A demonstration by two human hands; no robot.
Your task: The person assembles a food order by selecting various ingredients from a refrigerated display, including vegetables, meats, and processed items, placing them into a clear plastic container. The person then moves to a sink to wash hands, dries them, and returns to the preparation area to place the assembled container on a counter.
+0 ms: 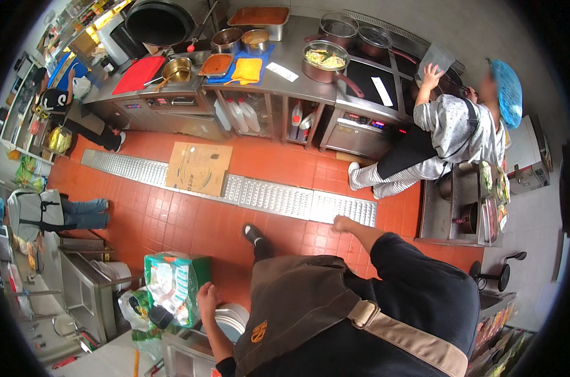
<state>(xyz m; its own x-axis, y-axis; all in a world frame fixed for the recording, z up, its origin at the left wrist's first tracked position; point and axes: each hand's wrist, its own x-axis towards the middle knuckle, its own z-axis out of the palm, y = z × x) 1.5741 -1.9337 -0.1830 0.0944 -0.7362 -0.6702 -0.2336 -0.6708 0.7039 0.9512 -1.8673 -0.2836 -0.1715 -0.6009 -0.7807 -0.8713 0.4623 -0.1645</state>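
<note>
Orange-red tiled floor [190, 220], brown apron [291, 301], red mat [138, 74], yellow cloth [246, 69], blue hairnet [508, 91].

Bright, even kitchen light, heavy fisheye bend

I'm seeing steel counters [310, 47] glaring softly, straight edges curving toward a black rim, shadows staying faint.

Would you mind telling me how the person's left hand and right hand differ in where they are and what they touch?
The left hand is low beside the apron, at a stack of white plates; the right hand is stretched out over the red tile floor, touching nothing. The left hand sits next to a green bin; the right hand is near the metal floor grate. Both are bare.
</note>
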